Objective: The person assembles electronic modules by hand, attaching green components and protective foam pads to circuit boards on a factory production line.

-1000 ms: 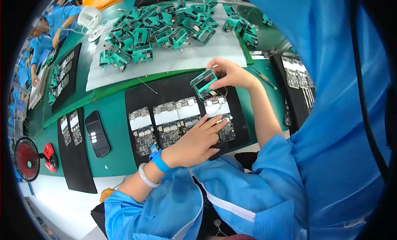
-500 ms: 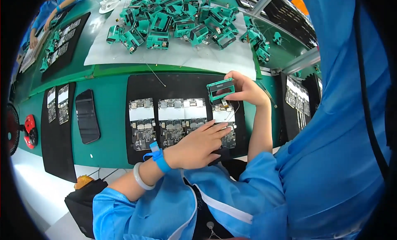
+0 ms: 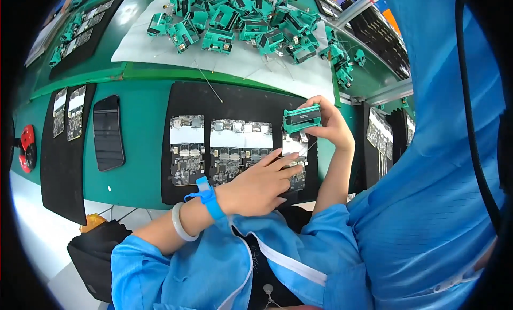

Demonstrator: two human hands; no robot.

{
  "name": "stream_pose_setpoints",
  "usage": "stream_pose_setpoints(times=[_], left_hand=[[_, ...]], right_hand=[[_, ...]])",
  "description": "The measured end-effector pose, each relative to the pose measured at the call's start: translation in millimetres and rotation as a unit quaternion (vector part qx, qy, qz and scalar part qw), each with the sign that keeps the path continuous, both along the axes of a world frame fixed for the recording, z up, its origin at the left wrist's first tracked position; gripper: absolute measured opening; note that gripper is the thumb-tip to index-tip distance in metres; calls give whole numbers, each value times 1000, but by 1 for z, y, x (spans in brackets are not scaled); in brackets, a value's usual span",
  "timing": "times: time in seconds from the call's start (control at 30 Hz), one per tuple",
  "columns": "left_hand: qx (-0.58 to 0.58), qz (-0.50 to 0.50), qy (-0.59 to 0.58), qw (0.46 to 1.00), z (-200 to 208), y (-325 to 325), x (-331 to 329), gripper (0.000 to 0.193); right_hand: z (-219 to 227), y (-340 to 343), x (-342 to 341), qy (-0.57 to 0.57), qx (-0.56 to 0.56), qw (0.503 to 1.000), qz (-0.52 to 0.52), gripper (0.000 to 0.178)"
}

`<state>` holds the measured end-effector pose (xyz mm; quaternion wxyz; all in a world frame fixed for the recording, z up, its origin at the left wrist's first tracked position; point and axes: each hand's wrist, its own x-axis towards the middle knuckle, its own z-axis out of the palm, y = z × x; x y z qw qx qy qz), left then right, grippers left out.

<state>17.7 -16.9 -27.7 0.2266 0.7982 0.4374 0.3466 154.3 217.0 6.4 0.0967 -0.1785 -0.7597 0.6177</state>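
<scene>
My right hand (image 3: 332, 129) grips a green plastic housing (image 3: 302, 119) with a black strip, thumb below and fingers behind it. A thin wire hangs from the housing toward the rightmost circuit board (image 3: 294, 145) on the black mat (image 3: 251, 103). My left hand (image 3: 262, 184) lies over the lower part of that board with its fingers stretched out, and hides some of it. What its fingertips press on is too small to tell. More circuit boards with white strips (image 3: 187, 150) lie to its left on the mat.
Many green housings (image 3: 224, 19) are heaped on a white sheet (image 3: 144, 45) at the back. A dark phone (image 3: 108, 132) and a narrow black mat (image 3: 67, 163) with two boards lie at left. On the right stand a metal frame (image 3: 390, 91) and a person in blue (image 3: 438, 176).
My right hand has tilted the housing, so its black-striped side faces up more and its opening no longer shows. My left hand stays over the same board. The whole view has shifted slightly.
</scene>
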Motion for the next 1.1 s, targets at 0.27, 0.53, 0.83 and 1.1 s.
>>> stream_pose_setpoints(times=[0.27, 0.53, 0.83, 1.1], left_hand=[[-5, -3, 3, 1000, -2, -1, 3, 19], [2, -11, -2, 1000, 2, 7, 0, 22], [2, -20, 15, 1000, 8, 8, -1, 22], [-32, -33, 0, 999, 8, 11, -1, 26]], right_hand=[[-4, -4, 8, -11, -2, 999, -40, 48], [-14, 2, 4, -18, -63, 994, -83, 42], [-20, 6, 11, 20, -95, 993, -62, 42], [-18, 6, 12, 21, -125, 991, -47, 35]])
